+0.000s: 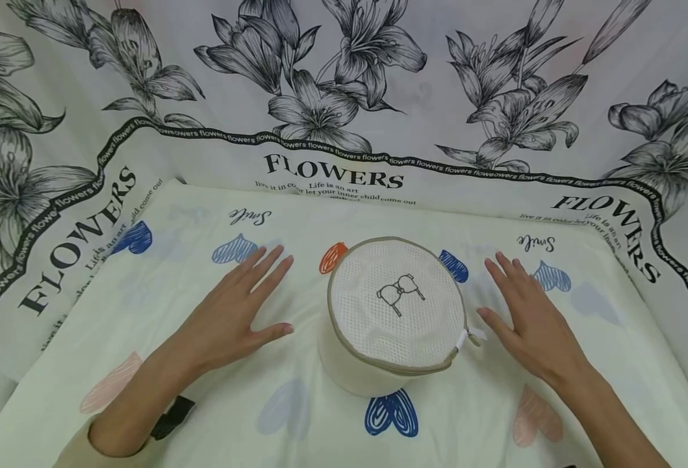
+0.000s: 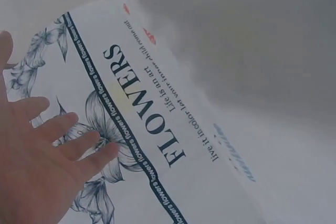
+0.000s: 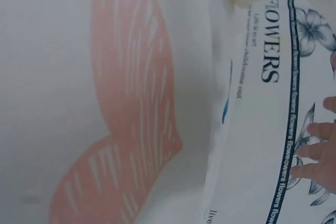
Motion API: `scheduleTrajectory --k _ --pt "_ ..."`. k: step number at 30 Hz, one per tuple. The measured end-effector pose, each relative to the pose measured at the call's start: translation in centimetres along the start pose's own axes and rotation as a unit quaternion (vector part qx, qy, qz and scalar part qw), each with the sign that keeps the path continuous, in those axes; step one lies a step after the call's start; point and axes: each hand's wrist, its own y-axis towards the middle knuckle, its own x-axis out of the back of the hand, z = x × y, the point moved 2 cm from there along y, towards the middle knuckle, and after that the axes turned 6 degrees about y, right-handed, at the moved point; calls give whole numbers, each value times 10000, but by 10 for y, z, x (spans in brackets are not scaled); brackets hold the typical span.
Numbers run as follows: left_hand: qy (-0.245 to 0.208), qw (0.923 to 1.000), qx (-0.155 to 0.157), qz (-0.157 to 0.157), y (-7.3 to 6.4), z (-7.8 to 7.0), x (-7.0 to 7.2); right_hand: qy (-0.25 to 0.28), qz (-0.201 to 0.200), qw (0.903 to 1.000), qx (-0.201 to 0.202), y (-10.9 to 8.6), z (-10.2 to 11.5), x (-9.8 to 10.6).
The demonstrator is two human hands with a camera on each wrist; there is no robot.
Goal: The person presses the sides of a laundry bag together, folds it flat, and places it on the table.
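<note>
A round white mesh laundry bag [image 1: 399, 309] stands upright on the heart-print cloth, its flat top edged with beige piping. A small line drawing marks the lid, and a zipper pull [image 1: 473, 337] sticks out at its right edge. To the left of the bag, my left hand [image 1: 235, 312] has its fingers straight and its thumb spread toward the bag, apart from it. On the other side my right hand [image 1: 527, 318] is spread in the same way, also apart from the bag. Both wrist views show fingers extended, with nothing held. The bag's contents are hidden.
Under the bag lies a pale cloth [image 1: 203, 403] printed with blue, pink and red hearts. A white curtain [image 1: 425, 110] with black lilies and "FLOWERS" lettering runs along the back and both sides. Near my left wrist shows a dark object [image 1: 173, 417].
</note>
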Motion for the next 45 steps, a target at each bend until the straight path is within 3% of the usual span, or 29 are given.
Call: scheduleTrajectory --k 9,19,26,33,40,45 --pt "-226 9977 -388 -505 7 -8 10 386 -238 9989 138 5 17 10" --pt "-664 9943 -519 -653 11 -21 17 1718 -136 9849 132 7 35 10" --pt "-877 9898 -702 -879 16 -30 22 2635 98 9645 159 11 46 15" --pt "-1168 9851 -880 -901 21 -36 23 3116 414 9491 -204 14 54 15" --pt "-1426 9819 -931 -829 24 -40 24 3790 656 9219 -468 17 58 14" --pt "-1744 9769 -941 -793 26 -44 25 3882 633 9171 -646 18 61 14"
